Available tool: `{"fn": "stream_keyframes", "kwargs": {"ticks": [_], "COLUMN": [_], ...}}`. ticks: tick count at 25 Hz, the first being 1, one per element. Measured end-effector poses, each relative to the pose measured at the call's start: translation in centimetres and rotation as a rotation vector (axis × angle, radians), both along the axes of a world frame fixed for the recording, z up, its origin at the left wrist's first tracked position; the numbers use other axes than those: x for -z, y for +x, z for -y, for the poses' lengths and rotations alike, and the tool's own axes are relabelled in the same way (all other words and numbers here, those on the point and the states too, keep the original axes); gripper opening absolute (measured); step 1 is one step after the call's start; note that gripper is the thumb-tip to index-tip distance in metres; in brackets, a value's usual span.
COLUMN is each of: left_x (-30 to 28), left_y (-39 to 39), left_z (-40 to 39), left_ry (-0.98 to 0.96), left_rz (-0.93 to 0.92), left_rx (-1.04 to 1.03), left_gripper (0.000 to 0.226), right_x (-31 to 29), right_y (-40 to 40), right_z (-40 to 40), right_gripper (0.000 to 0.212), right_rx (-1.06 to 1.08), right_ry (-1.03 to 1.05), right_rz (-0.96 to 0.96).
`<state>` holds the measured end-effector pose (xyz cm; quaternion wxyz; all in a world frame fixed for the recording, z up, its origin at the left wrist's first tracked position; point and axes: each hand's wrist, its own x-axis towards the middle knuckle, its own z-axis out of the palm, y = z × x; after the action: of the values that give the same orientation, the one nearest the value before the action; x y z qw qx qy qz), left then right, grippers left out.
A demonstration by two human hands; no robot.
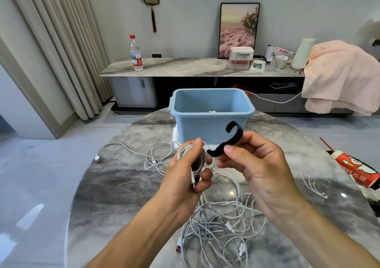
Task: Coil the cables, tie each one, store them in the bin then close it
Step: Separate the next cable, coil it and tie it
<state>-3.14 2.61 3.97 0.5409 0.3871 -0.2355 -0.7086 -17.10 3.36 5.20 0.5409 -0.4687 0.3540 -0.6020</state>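
Observation:
My left hand (186, 171) grips a coiled white cable (190, 154) above the round marble table (107, 185). My right hand (255, 160) pinches a black strap tie (228, 141) between thumb and fingers, its lower end right beside the coil and its free end curling up in front of the bin. The open light-blue bin (211, 113) stands at the table's far side with something white lying inside. Under the bin's near side a white flat piece, possibly its lid (175, 136), shows. Several loose white cables (218, 226) lie tangled on the table below my hands.
A white cable with a red plug (98, 159) trails to the left. Thin white earphones (314, 185) lie at the right, near a red-and-white packet (357, 169) on the table's edge. Behind stands a low cabinet with a water bottle (135, 53) and a pink blanket (339, 74).

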Motion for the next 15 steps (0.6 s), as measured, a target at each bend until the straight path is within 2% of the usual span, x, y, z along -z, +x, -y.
{"fn": "stream_keyframes", "kwargs": {"ticks": [4,8,11,15], "left_x": [-0.2,-0.2,-0.3,-0.4], "left_y": [-0.3,-0.5,-0.7,-0.7], "left_z": [-0.4,-0.6,-0.9,-1.1], "left_ry": [-0.010,-0.032,-0.047,-0.042], "left_rz": [0.021,0.034,0.029,0.017], "left_rx": [0.083,0.092,0.100,0.109], "left_gripper": [0.051,0.069,0.068,0.062], "right_x": [0.1,1.1,1.8,2.1], "right_y": [0.4,0.3,0.4,0.8], "right_z": [-0.4,0.2,0.4,0.2], "right_gripper": [0.007,0.013,0.012,0.015], "right_rx": [-0.049,0.047,0.161,0.246], "right_ry": [0.037,-0.166,-0.341,-0.458], "right_rz": [-0.061,-0.326,-0.544,-0.669]}}
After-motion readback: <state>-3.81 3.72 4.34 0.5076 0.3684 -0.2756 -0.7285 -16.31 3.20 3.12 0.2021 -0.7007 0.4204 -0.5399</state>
